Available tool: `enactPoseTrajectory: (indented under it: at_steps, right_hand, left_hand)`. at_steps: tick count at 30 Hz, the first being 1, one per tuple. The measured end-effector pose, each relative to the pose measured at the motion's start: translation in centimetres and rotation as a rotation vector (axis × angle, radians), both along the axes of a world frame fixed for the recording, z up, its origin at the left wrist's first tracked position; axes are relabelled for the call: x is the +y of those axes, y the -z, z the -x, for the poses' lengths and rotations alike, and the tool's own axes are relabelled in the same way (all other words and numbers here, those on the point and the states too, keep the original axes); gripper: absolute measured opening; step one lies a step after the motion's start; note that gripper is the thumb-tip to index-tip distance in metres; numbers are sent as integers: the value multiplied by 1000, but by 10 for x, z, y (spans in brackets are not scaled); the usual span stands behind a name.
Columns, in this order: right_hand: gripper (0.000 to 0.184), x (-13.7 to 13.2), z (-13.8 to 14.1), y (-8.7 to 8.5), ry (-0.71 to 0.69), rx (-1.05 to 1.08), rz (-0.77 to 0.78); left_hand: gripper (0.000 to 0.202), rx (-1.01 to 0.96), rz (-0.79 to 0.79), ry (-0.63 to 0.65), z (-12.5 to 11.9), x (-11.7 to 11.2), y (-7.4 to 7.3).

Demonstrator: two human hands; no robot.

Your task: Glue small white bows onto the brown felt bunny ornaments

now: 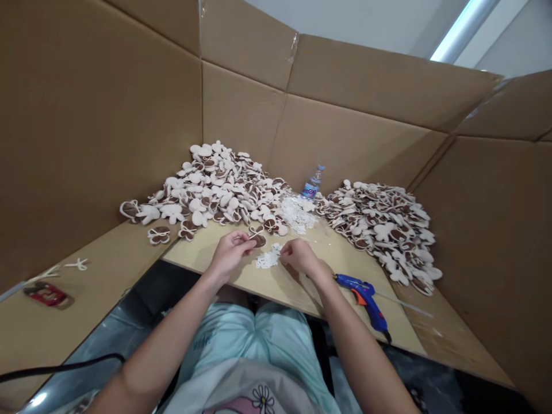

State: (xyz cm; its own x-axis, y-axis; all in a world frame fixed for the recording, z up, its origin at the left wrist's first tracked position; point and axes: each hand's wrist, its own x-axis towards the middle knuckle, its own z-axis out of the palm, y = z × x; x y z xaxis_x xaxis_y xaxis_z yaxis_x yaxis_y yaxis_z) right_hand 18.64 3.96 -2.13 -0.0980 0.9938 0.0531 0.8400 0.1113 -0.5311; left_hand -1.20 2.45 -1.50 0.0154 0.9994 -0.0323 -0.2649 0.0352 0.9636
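Note:
My left hand (235,251) pinches a brown felt ornament (259,239) with a cream cord bow, just above the wooden board (241,276). Beside it, my right hand (298,255) has its fingers closed at the edge of a small heap of white pieces (268,257); whatever lies between those fingertips is hidden or too small to make out. A blue glue gun (364,296) with an orange trigger rests on the board to the right of my right forearm.
Large piles of brown-and-white felt ornaments stand at the back left (224,190) and right (383,230). Between them are a water bottle (311,187) and more white pieces (297,215). A red object (46,293) and cord scraps (77,264) lie far left. Cardboard walls (345,126) enclose the table.

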Motion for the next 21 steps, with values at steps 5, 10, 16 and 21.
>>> enactPoseTrajectory:
  at_steps: [5, 10, 16, 21]
  right_hand:
    - [23, 1, -4, 3, -77, 51, -6]
    - [19, -1, -9, 7, -100, 124, -77]
    - [10, -7, -9, 5, -41, 302, -155]
    - [16, -22, -4, 3, 62, 560, -236]
  left_hand:
    - [21, -7, 10, 24, -6, -2, 4]
    - [21, -11, 11, 47, -12, -6, 6]
    - [22, -25, -23, 57, -17, -9, 9]
    - [20, -54, -87, 21, -23, -11, 12]
